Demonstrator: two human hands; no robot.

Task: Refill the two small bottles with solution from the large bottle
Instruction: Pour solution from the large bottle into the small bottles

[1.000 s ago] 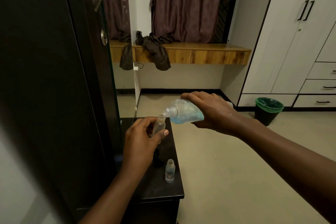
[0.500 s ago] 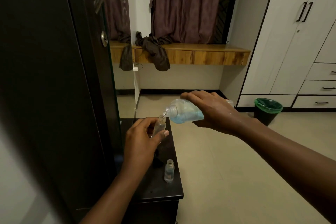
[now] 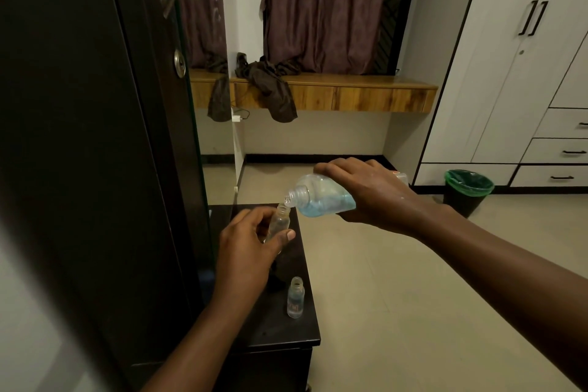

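My right hand (image 3: 372,192) grips the large clear bottle (image 3: 321,196) of blue solution, tipped on its side with its open neck pointing left and down. The neck sits right over the mouth of a small clear bottle (image 3: 280,219), which my left hand (image 3: 248,248) holds nearly upright above the dark table (image 3: 286,331). A second small bottle (image 3: 295,297), uncapped, stands on the table near its right edge, below my left hand. The blue liquid lies low in the large bottle's belly.
A dark wardrobe door (image 3: 95,137) with a mirror edge stands close on the left. Beyond are a wooden shelf (image 3: 334,92) with draped cloth, white cabinets (image 3: 525,73) and a green-lined bin (image 3: 467,189) at the right. Tiled floor lies right of the table.
The large bottle's neck has dipped lower and closer to the small bottle's mouth. My left hand has kept the small bottle nearly still.
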